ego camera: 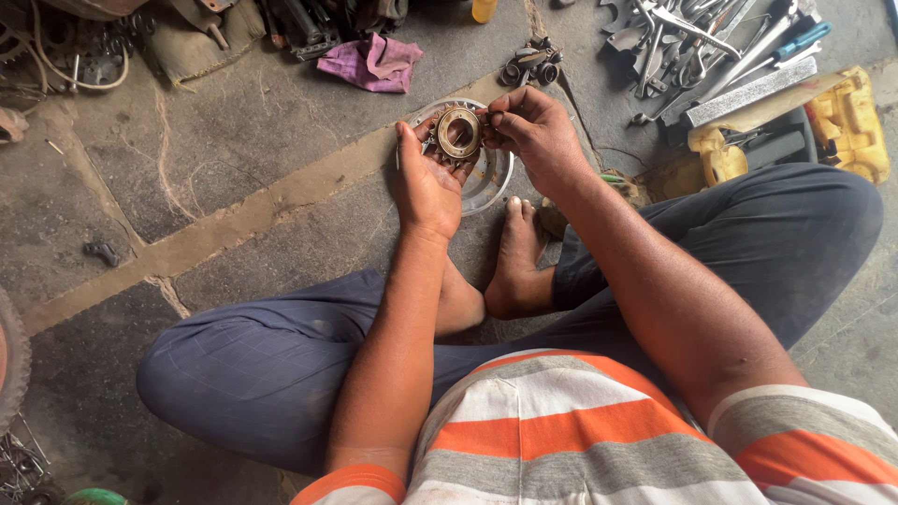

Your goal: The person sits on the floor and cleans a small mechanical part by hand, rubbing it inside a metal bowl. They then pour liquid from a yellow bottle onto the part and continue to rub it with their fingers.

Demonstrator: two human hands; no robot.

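Note:
A round toothed metal sprocket (458, 134) with a brass-coloured inner ring rests in the upturned fingers of my left hand (427, 178). My right hand (533, 131) pinches its right edge between thumb and fingertips. Both hands hover above a shallow pale round dish (491, 182) that lies on the stone floor in front of my crossed legs and bare feet.
A pile of wrenches and hand tools (702, 47) lies at the top right beside a yellow tool case (847, 122). A purple rag (374, 64) and small metal parts (528, 65) lie farther ahead. A small dark part (101, 251) sits on the floor at left.

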